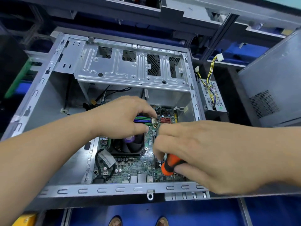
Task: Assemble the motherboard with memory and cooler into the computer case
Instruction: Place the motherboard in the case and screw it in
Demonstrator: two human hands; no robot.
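Inside the open computer case (104, 190) the motherboard (138, 167) lies flat, with the cooler (128, 146) on it. The left hand (120, 118) rests with curled fingers over the cooler. The right hand (211, 154) grips an orange screwdriver (170, 166), tip pointing down toward the near edge.

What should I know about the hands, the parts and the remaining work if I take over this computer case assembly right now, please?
Left hand: curled over the motherboard near the cooler fan; whether it holds anything cannot be told.
Right hand: grips the orange-handled screwdriver, tip towards the board's near edge.
Done: board with cooler lies inside the computer case. The coloured memory slots are mostly hidden.
Left: apparently screwing the board down; the power supply sits outside the case, its cables loose.
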